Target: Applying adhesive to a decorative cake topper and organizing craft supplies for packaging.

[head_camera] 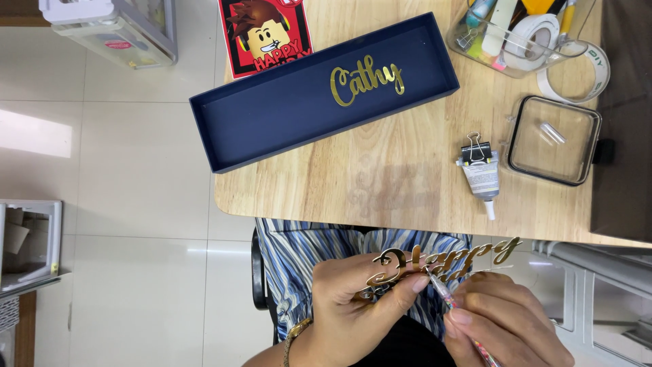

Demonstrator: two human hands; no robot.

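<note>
My left hand (pixel 360 302) holds a gold mirrored script-letter cutout (pixel 441 261) at its left end, low in the view over my lap. My right hand (pixel 506 323) grips a thin pen-like tool (pixel 462 319) whose tip touches the cutout near my left thumb. On the wooden table (pixel 380 177) lies a long navy blue box lid (pixel 285 109) with a gold script word (pixel 367 81) stuck inside it.
A small glue tube with a black binder clip (pixel 481 173) lies right of centre. A clear square lidded container (pixel 555 139) sits at the right, a clear tub of tape and tools (pixel 516 34) behind it. A red cartoon card (pixel 265 34) is at the back.
</note>
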